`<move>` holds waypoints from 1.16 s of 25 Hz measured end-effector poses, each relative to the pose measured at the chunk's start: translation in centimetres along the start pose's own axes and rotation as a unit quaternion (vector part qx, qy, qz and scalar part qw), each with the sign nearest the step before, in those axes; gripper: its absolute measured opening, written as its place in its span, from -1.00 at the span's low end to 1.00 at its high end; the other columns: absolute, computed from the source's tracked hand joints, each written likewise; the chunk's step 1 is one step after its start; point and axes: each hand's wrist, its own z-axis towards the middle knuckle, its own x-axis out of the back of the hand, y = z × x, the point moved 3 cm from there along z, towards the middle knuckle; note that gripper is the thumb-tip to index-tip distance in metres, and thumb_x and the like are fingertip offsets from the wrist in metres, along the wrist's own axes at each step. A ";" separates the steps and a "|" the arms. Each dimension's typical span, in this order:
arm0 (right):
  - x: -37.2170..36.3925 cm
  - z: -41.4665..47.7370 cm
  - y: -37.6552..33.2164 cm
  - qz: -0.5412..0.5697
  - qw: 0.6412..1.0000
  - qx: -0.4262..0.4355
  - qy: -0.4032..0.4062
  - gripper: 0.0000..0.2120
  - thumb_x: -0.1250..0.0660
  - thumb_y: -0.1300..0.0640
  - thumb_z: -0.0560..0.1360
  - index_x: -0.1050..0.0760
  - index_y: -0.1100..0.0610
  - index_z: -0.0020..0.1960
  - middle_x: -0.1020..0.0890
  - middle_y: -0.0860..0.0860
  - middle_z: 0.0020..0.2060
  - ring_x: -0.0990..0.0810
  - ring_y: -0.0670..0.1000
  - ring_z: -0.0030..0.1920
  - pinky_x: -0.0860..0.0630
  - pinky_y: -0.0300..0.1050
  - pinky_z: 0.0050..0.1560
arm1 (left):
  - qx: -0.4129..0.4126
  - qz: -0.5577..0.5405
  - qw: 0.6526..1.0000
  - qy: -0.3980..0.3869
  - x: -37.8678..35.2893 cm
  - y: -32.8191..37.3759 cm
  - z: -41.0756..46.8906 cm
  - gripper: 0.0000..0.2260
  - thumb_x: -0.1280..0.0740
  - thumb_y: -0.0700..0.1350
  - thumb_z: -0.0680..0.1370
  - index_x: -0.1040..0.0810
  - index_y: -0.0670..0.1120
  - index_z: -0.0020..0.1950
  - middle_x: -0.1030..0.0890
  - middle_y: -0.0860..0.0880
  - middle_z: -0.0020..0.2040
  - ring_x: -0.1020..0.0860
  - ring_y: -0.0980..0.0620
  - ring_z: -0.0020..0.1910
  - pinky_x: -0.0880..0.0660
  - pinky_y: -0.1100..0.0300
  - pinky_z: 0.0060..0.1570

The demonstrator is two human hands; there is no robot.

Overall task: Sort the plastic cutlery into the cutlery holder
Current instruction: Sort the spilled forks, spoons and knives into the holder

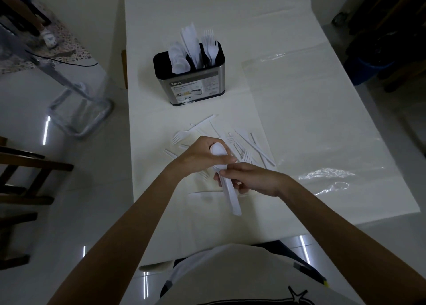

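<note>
A black and steel cutlery holder (194, 90) stands on the white table, with white spoons in its left slot, knives in the middle and forks on the right. In front of it lies a loose pile of white plastic forks and knives (244, 143). My left hand (202, 153) grips the bowls of a stack of white spoons (227, 185). My right hand (249, 178) holds the same stack by the handles, which point toward me. Both hands hover just above the pile's near edge.
A clear plastic bag (318, 125) lies flat on the table to the right of the pile. The table's left edge (129, 125) runs close to the holder. Dark wooden chairs (23, 178) and a metal chair frame (80, 111) stand on the floor at left.
</note>
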 end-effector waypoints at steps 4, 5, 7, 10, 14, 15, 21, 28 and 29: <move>0.7 0.6 -0.5 0.047 0.998 0.034 0.007 -0.85 -0.21 0.12 0.59 -0.50 0.15 -0.09 -0.55 -0.03 -0.26 -0.36 -0.13 -0.39 -0.27 -0.30 -0.41 | -0.011 -0.014 1.000 -0.016 0.1 0.7 0.8 -0.89 -0.48 -0.20 0.41 -0.58 -0.08 -0.25 -0.60 0.13 -0.39 -0.55 0.24 -0.36 -0.48 0.38 -0.32; 0.9 0.9 -0.7 0.051 0.998 0.039 0.012 -0.85 -0.22 0.15 0.58 -0.50 0.16 -0.11 -0.55 -0.02 -0.27 -0.38 -0.14 -0.40 -0.28 -0.31 -0.42 | -0.016 -0.019 1.000 -0.010 0.3 0.9 0.9 -0.91 -0.48 -0.21 0.40 -0.59 -0.09 -0.23 -0.61 0.10 -0.36 -0.56 0.22 -0.35 -0.50 0.36 -0.31; 1.5 1.5 -1.4 0.045 0.998 0.041 0.012 -0.86 -0.24 0.15 0.57 -0.51 0.15 -0.12 -0.57 0.00 -0.26 -0.43 -0.12 -0.38 -0.33 -0.28 -0.39 | -0.024 -0.044 0.999 0.011 0.9 1.0 1.2 -0.92 -0.48 -0.21 0.41 -0.61 -0.10 -0.18 -0.64 0.02 -0.28 -0.58 0.18 -0.29 -0.53 0.29 -0.25; 2.9 2.3 -3.4 -0.005 0.998 0.051 0.028 -0.85 -0.26 0.10 0.56 -0.54 0.14 -0.12 -0.59 -0.04 -0.29 -0.48 -0.09 -0.34 -0.38 -0.25 -0.35 | -0.044 -0.084 0.991 0.093 3.1 1.6 1.9 -0.88 -0.46 -0.18 0.43 -0.63 0.00 -0.07 -0.66 0.01 -0.12 -0.56 0.06 -0.20 -0.52 0.21 -0.15; 5.7 3.5 -7.8 -0.042 0.989 0.103 0.093 -0.83 -0.23 0.14 0.58 -0.51 0.21 -0.10 -0.56 -0.02 -0.34 -0.50 -0.13 -0.39 -0.40 -0.28 -0.39 | -0.052 -0.141 0.934 0.324 8.3 2.0 2.9 -0.87 -0.32 -0.08 0.55 -0.60 -0.07 0.04 -0.65 0.04 -0.07 -0.57 0.19 -0.20 -0.48 0.35 -0.21; 6.5 4.0 -9.3 -0.050 0.985 0.121 0.112 -0.82 -0.22 0.14 0.59 -0.51 0.22 -0.09 -0.56 0.00 -0.31 -0.50 -0.15 -0.40 -0.40 -0.29 -0.40 | -0.053 -0.166 0.900 0.400 9.9 1.6 3.1 -0.83 -0.28 -0.08 0.57 -0.59 -0.10 0.08 -0.63 0.04 -0.08 -0.58 0.18 -0.14 -0.49 0.33 -0.16; 9.7 9.3 -18.8 -0.068 0.953 0.217 0.202 -0.77 -0.23 0.13 0.58 -0.50 0.31 0.02 -0.56 0.12 -0.23 -0.54 -0.11 -0.34 -0.52 -0.29 -0.29 | 0.006 -0.242 0.859 0.452 15.0 -0.7 7.6 -0.63 -0.11 -0.02 0.64 -0.30 -0.05 0.44 -0.40 0.03 0.33 -0.40 0.07 0.27 -0.35 0.17 0.27; 11.8 13.2 -21.9 -0.124 0.908 0.278 0.287 -0.80 -0.27 0.09 0.56 -0.51 0.24 -0.01 -0.63 0.18 -0.17 -0.65 0.07 -0.20 -0.59 -0.12 -0.10 | -0.041 -0.203 0.891 0.405 15.7 -2.9 10.7 -0.60 -0.04 -0.03 0.66 -0.22 -0.08 0.50 -0.36 -0.07 0.45 -0.34 -0.03 0.41 -0.25 0.05 0.44; 11.7 13.5 -21.5 -0.140 0.900 0.284 0.299 -0.78 -0.28 0.07 0.55 -0.50 0.25 -0.05 -0.64 0.21 -0.19 -0.65 0.10 -0.20 -0.57 -0.11 -0.12 | -0.056 -0.205 0.890 0.404 15.5 -3.2 10.8 -0.58 -0.04 0.00 0.65 -0.22 -0.08 0.50 -0.36 -0.08 0.45 -0.34 -0.04 0.42 -0.25 -0.01 0.45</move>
